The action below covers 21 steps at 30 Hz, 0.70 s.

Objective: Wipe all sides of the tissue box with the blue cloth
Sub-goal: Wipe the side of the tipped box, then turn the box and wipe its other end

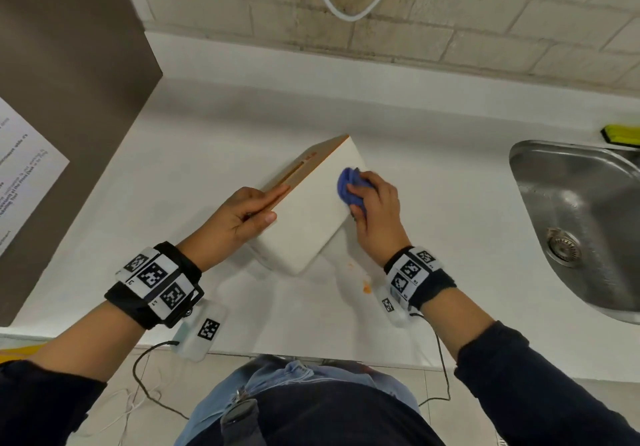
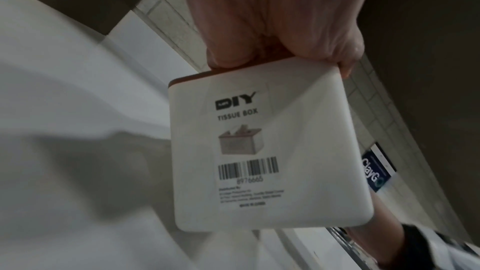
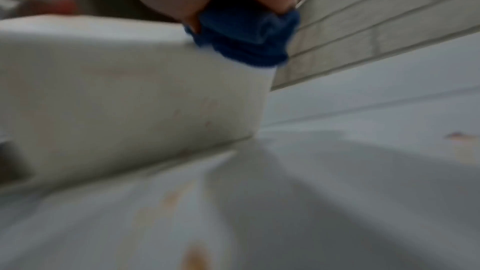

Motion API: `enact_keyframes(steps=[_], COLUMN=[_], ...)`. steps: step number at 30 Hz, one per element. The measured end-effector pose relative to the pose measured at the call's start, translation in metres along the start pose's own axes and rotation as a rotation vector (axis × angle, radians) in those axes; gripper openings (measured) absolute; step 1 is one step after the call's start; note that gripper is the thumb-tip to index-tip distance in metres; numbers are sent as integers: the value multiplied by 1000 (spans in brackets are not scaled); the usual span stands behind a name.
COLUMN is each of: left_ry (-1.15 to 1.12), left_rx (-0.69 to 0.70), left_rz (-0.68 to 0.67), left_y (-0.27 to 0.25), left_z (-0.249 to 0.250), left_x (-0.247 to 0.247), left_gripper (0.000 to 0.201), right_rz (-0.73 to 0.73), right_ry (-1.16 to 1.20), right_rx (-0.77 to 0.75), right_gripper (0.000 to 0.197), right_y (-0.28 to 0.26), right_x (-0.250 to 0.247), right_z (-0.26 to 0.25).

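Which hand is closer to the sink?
Right. The right hand holds the cloth on the box's sink-facing side; the left hand grips the box's far side, away from the sink.

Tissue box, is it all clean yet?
Not yet. The right hand rubs the blue cloth over one big white side of the tilted tissue box, steadied by the left hand. Which sides are done can't be told; orange smears remain on the counter.
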<state>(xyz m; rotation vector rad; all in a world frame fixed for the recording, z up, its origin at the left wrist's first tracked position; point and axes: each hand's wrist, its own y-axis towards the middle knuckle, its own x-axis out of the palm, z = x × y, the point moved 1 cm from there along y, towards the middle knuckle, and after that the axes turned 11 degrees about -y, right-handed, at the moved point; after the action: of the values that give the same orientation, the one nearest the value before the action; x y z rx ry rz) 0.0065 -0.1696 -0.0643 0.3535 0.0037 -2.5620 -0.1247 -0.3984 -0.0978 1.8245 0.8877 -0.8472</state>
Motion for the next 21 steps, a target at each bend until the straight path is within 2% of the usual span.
enact_keyframes(steps=[2, 4, 7, 10, 13, 16, 19, 21], left_ry=[24, 107, 275, 438, 562, 711, 779, 888], left_rx=[-1, 3, 17, 35, -12, -72, -110, -116], left_rz=[-21, -51, -159, -302, -363, -418, -391, -305], left_y=[1, 2, 6, 13, 17, 15, 12, 13], left_z=[0, 2, 8, 16, 18, 11, 4, 5], left_x=[1, -5, -27, -50, -72, -87, -95, -93], left_gripper=[48, 46, 51, 62, 71, 67, 71, 74], right_rz=[-12, 2, 18, -7, -26, -33, -52, -61], right_ry=[168, 384, 590, 694, 681, 662, 689, 709], right_rx=[281, 483, 625, 640, 597, 550, 544, 566], right_gripper=[20, 16, 13, 14, 12, 20, 31, 21], right_y=[16, 26, 29, 25, 17, 10, 8, 7], right_x=[-15, -31, -57, -69, -71, -70, -68, -64], right_z=[9, 11, 6, -2, -12, -23, -32, -35])
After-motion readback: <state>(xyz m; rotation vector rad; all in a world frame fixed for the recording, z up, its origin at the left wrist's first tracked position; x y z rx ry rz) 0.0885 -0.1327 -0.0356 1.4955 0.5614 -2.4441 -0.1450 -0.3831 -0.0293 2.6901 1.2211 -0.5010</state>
